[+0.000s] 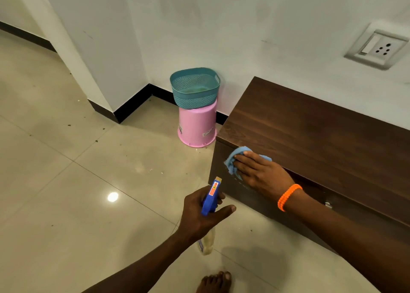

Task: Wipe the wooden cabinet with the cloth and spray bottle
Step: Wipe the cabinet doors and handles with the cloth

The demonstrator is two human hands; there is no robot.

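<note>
A low dark wooden cabinet (315, 133) stands along the white wall at the right. My right hand (259, 173), with an orange bracelet on the wrist, lies flat on a light blue cloth (233, 162) and presses it against the cabinet's front face near its left corner. A wet smear shows on the wood just below the cloth. My left hand (199, 217) grips a spray bottle (210, 201) with a blue trigger head and a clear body, held in front of the cabinet's left end, nozzle up and away from me.
A teal perforated basket (195, 88) sits on an upturned pink bucket (197, 126) in the corner left of the cabinet. A wall socket (377, 47) is above the cabinet. Glossy beige floor tiles (77, 181) carry small specks of dirt. My bare foot (215, 282) is at the bottom edge.
</note>
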